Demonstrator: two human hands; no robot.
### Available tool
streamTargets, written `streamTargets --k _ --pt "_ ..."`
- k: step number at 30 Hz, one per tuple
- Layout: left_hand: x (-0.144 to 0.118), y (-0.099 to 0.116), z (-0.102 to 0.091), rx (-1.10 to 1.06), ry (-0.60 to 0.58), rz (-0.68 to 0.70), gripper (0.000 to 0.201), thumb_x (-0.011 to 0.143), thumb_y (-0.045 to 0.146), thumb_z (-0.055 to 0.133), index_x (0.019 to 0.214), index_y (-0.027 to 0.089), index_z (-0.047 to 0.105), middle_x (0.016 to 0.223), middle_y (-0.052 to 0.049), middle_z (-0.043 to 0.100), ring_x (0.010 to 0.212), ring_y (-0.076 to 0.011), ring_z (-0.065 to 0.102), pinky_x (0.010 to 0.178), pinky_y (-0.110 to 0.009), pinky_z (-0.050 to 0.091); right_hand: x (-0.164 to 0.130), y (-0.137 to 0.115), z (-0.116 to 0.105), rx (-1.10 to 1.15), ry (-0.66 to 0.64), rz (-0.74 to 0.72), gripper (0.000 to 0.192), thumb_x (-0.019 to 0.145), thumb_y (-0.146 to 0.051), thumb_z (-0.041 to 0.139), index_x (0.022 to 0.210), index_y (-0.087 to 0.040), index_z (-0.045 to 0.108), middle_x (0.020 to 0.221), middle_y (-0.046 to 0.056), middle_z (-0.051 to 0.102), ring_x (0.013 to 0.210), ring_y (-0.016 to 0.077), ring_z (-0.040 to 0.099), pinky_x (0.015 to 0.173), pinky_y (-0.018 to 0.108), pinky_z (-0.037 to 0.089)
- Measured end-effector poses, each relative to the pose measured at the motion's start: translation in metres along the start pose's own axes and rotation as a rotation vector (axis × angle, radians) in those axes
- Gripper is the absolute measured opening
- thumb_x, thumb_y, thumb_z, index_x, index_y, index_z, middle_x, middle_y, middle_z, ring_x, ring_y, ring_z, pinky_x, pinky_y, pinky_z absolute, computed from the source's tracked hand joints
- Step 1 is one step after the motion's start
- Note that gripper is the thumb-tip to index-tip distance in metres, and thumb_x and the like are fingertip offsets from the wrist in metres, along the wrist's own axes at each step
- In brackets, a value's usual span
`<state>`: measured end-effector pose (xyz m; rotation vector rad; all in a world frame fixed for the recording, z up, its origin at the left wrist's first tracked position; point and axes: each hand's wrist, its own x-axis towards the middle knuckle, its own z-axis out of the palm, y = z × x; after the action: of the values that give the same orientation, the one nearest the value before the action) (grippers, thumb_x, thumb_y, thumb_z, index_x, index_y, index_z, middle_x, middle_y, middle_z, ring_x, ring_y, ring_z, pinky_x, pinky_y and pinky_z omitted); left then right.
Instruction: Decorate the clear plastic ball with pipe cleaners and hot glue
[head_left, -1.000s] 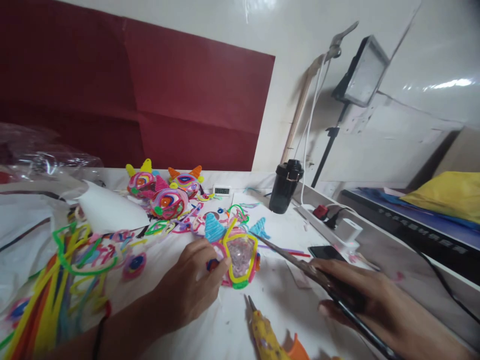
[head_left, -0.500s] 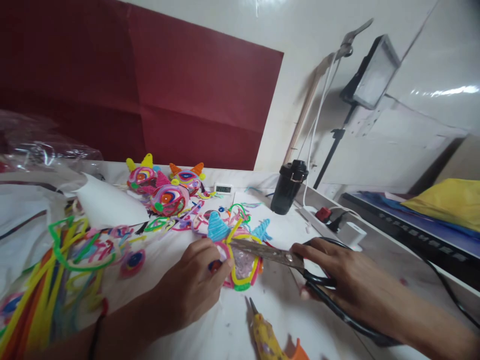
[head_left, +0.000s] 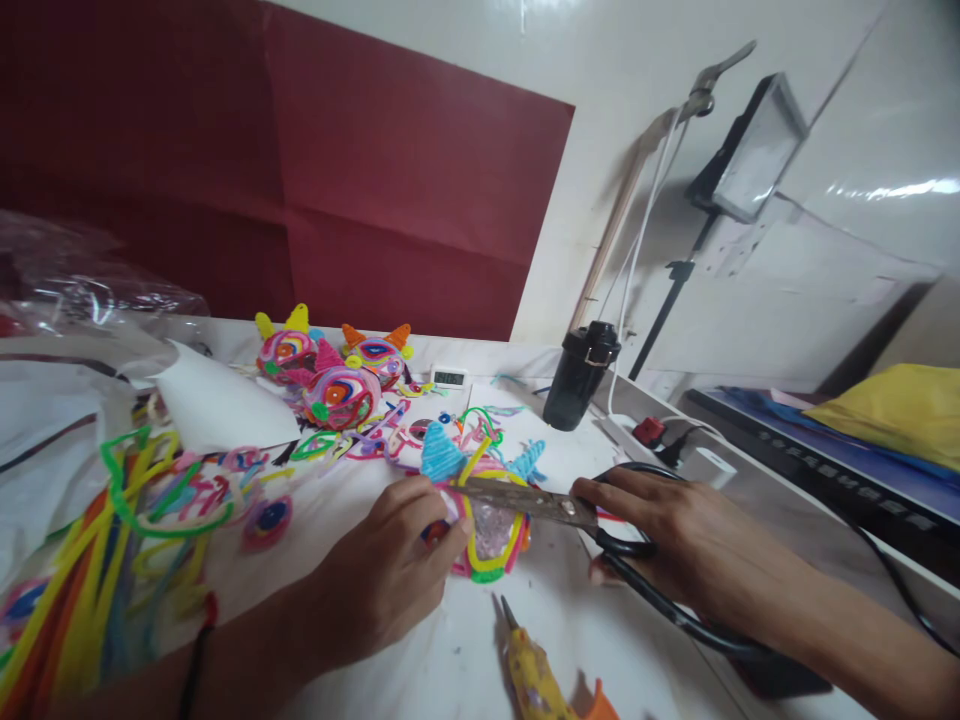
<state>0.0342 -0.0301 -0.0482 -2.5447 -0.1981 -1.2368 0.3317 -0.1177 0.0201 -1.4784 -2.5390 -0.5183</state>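
A white table (head_left: 465,660) carries a heap of loose pipe cleaners (head_left: 112,560) at the near left and three finished pipe-cleaner faces (head_left: 334,375) toward the far side. Near its middle lies a pipe-cleaner craft piece (head_left: 491,510) with blue ears and a yellow outline, pinned at its left edge under the closed fingers of the left hand (head_left: 390,575). From the right, the right hand (head_left: 675,535) grips the black loops of scissors (head_left: 551,507), whose blades lie nearly closed across the piece.

A dark red paper sheet (head_left: 285,170) covers the glossy white wall (head_left: 840,60) behind the white counter (head_left: 465,660). A black-framed light panel (head_left: 754,150) stands on a stand at the right, with soft reflections above it.
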Motion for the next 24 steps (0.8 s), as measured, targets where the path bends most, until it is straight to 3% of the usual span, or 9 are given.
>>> streamTargets --k 8,19,24 --pt "0.000 0.001 0.001 0.045 0.000 0.030 0.033 0.078 0.001 0.069 0.110 0.008 0.062 0.102 -0.010 0.058 0.111 -0.0225 0.055 0.102 -0.037 0.053 -0.001 0.004 0.004 -0.064 0.045 -0.045 0.043 0.080 -0.039 0.079 0.114 -0.021 0.059 0.084 0.001 0.069 0.067 0.0195 0.069 0.057 0.030 0.042" --pt "0.000 -0.001 0.003 0.020 0.050 0.044 0.030 0.081 0.000 0.063 0.109 0.008 0.062 0.103 -0.011 0.059 0.112 -0.0231 0.055 0.101 -0.039 0.053 0.010 0.005 -0.005 -0.223 0.114 -0.199 0.027 0.094 -0.040 0.058 0.104 -0.015 0.063 0.066 0.001 0.062 0.056 0.0182 0.058 0.058 0.033 0.030" --pt "-0.001 -0.002 0.006 0.022 0.038 0.033 0.036 0.076 0.003 0.071 0.111 0.009 0.062 0.103 -0.011 0.059 0.111 -0.0239 0.056 0.100 -0.039 0.054 0.011 0.010 0.000 -0.212 0.088 -0.200 0.025 0.096 -0.036 0.054 0.102 -0.014 0.064 0.065 0.001 0.062 0.054 0.0171 0.057 0.055 0.032 0.026"
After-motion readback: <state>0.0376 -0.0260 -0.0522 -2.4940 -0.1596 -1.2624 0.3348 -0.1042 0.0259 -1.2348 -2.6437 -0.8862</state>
